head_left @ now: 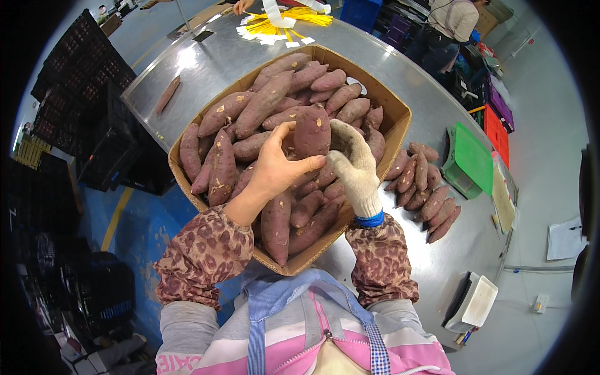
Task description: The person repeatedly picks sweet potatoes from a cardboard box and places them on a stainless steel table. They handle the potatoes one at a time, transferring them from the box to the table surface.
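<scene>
Between my two hands, above an open cardboard box (398,115) full of purple-skinned sweet potatoes (265,105), is one thick sweet potato (312,131). My bare left hand (281,161) curls around its left side, with the thumb across its lower end. My right hand (356,164), in a pale knitted glove, is at its right side; whether its fingers grip the potato or only touch it I cannot tell. To the right of the box, a pile of smaller sweet potatoes (421,173) lies on the metal table (468,243). A single thin sweet potato (168,95) lies left of the box.
Yellow ties with white tags (290,23) lie at the far edge, near another person's hand (243,5). On the right stand a green-lidded container (473,159) and a white tray (473,302). Black crates (108,136) are stacked left. A co-worker (440,33) stands at the back right.
</scene>
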`<state>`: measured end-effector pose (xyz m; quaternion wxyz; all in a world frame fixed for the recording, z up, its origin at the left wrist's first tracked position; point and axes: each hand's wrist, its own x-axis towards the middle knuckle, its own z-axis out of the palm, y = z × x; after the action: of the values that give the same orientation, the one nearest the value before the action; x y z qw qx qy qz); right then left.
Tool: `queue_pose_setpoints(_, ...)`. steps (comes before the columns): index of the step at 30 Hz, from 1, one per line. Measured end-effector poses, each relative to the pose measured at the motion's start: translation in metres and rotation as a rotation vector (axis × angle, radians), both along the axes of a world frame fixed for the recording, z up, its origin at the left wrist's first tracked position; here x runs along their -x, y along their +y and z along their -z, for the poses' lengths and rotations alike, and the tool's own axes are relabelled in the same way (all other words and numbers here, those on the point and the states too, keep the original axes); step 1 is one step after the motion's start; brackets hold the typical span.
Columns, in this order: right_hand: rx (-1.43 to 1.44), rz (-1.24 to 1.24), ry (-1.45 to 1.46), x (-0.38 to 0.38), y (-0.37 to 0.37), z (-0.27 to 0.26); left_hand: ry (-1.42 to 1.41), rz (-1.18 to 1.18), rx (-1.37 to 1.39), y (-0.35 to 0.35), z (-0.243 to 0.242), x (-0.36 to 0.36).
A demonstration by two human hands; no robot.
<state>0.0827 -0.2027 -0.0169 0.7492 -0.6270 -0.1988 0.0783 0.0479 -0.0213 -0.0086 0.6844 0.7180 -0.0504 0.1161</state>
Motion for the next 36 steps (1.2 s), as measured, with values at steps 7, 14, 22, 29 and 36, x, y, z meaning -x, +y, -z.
queue_pose_setpoints(7, 0.420, 0.141, -0.459, 0.005, 0.007, -0.006, 0.165, -0.041, 0.175, 0.000, 0.000, 0.001)
queue_pose_setpoints(14, 0.141, -0.011, 0.053, 0.001, 0.002, -0.006, 0.214, 0.086, 0.268, 0.001, 0.000, 0.002)
queue_pose_setpoints(22, -0.419, -0.181, 0.372, -0.012, -0.016, 0.008, 0.220, 0.126, 0.266, 0.003, -0.003, 0.004)
queue_pose_setpoints(29, -0.635, 0.021, 0.313, -0.056, -0.117, 0.010, 0.153, 0.068, 0.069, 0.001, -0.001, 0.007)
queue_pose_setpoints(36, 0.223, 0.779, 0.347, -0.168, -0.269, 0.067, 0.286, 0.112, -0.011, -0.006, -0.010, 0.008)
